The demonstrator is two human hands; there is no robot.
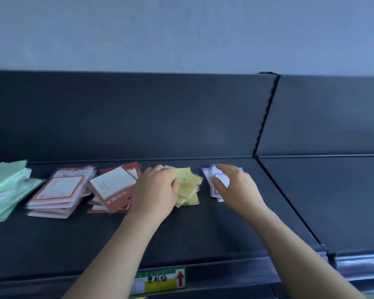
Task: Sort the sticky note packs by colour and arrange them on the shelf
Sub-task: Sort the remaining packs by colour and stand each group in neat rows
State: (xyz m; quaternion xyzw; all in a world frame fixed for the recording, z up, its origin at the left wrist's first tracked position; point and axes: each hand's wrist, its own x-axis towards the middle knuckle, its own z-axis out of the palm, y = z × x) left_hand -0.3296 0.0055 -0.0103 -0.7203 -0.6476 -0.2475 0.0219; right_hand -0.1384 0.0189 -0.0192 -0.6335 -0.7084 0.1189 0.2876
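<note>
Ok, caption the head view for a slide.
Left hand on the yellow sticky note pile, right hand over the purple pile, on a dark shelf.

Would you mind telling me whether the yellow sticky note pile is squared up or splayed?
Splayed: the yellow pile has corners fanning out at different angles, with the left hand resting on it.

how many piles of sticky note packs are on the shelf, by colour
green piles: 1
orange-framed white piles: 1
red piles: 1
yellow piles: 1
purple piles: 1
total: 5 piles; packs within each overlap too much to count
</note>
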